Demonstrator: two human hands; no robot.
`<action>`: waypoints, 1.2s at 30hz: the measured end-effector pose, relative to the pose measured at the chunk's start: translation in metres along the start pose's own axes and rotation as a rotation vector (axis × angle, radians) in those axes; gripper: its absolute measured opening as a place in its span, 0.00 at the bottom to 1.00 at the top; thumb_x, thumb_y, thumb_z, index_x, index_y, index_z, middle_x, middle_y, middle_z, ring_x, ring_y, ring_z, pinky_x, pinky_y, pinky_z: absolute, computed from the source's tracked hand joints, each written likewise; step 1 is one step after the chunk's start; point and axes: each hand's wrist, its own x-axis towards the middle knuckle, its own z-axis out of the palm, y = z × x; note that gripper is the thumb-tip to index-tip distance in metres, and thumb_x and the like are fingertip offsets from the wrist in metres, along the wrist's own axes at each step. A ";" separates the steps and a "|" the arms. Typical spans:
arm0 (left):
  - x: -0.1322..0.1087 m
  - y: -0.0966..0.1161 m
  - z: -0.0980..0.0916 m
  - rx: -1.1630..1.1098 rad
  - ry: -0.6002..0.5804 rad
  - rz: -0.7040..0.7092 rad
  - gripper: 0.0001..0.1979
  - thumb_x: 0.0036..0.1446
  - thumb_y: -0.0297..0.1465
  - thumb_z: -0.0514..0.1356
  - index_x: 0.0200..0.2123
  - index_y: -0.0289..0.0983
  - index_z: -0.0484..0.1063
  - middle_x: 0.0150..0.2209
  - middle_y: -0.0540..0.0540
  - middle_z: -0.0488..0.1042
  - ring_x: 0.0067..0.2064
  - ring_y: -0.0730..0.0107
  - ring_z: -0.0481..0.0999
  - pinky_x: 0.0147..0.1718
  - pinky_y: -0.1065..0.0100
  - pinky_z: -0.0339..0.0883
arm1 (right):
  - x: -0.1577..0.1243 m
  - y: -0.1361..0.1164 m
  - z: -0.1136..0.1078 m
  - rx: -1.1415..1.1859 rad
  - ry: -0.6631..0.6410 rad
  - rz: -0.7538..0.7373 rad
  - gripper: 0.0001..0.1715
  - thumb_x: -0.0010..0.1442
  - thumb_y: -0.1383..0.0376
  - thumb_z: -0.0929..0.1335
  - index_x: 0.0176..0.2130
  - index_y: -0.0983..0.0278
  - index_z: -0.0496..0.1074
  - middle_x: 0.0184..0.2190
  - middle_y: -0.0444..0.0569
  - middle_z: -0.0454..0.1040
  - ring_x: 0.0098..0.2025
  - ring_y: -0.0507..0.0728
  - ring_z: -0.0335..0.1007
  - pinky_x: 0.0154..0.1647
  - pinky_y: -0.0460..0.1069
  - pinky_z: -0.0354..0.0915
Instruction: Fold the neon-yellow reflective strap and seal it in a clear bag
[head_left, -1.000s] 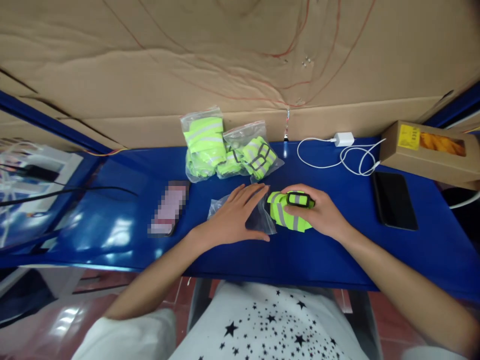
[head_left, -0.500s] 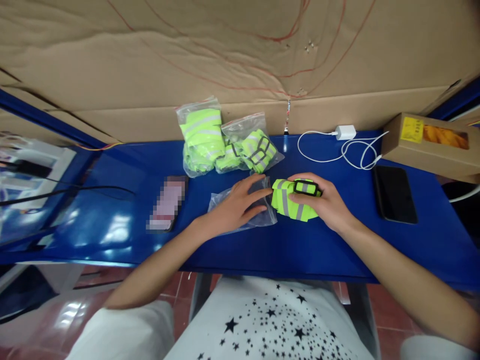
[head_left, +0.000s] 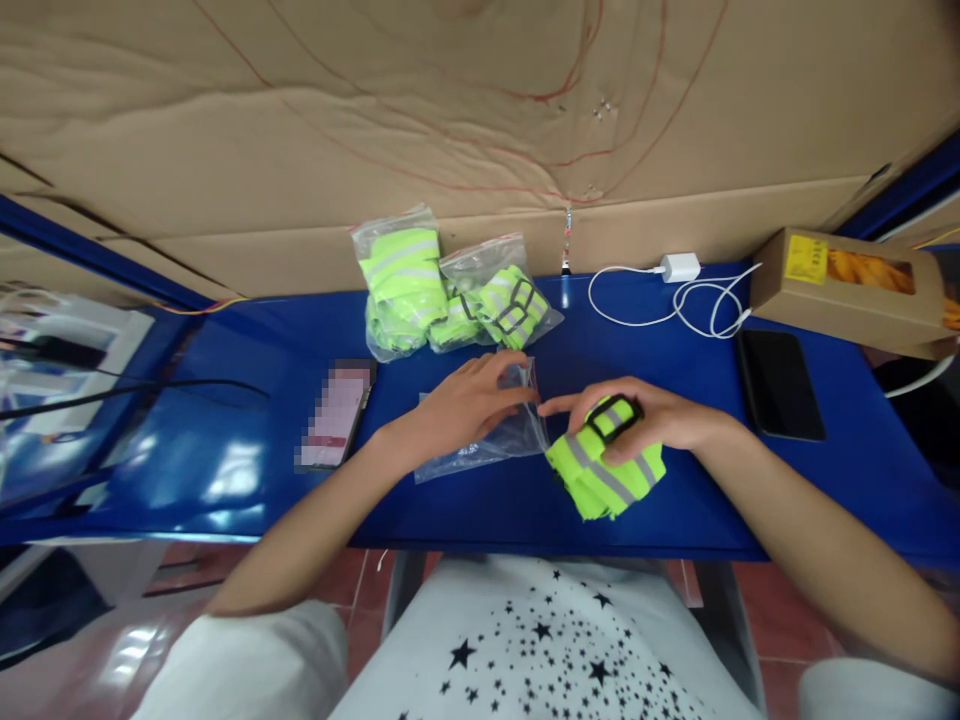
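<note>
A folded neon-yellow reflective vest with grey stripes and a black strap is lifted a little above the blue table. My right hand grips it from above, forefinger stretched toward the bag. My left hand pinches the open edge of a clear plastic bag that lies on the table just left of the vest.
Bagged neon vests are piled at the back centre against a cardboard wall. A phone lies to the left, a black phone to the right, a white charger with cable and a cardboard box behind it.
My right hand has lifted the vest and brought it down toward me, tilting it. My left hand went from lying flat on the bag to pinching its edge.
</note>
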 end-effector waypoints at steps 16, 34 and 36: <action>0.006 0.018 -0.050 -0.088 -0.014 0.020 0.12 0.73 0.27 0.50 0.50 0.40 0.73 0.64 0.39 0.68 0.63 0.60 0.73 0.62 0.57 0.71 | 0.018 0.012 0.015 -0.263 0.104 0.028 0.21 0.49 0.67 0.79 0.45 0.53 0.85 0.62 0.41 0.75 0.67 0.63 0.70 0.66 0.55 0.70; -0.001 0.004 -0.002 -0.239 -0.177 -0.135 0.58 0.54 0.53 0.72 0.77 0.50 0.41 0.74 0.37 0.59 0.73 0.42 0.61 0.73 0.37 0.49 | 0.006 0.007 0.012 -0.149 0.113 0.025 0.22 0.51 0.65 0.78 0.47 0.56 0.82 0.47 0.43 0.81 0.51 0.58 0.78 0.48 0.49 0.74; -0.005 0.005 0.001 -0.262 -0.122 -0.160 0.58 0.54 0.55 0.71 0.77 0.50 0.43 0.75 0.36 0.55 0.74 0.40 0.57 0.72 0.39 0.54 | 0.005 0.004 0.012 -0.038 0.241 0.086 0.24 0.49 0.65 0.78 0.48 0.57 0.81 0.46 0.44 0.82 0.48 0.58 0.79 0.44 0.47 0.75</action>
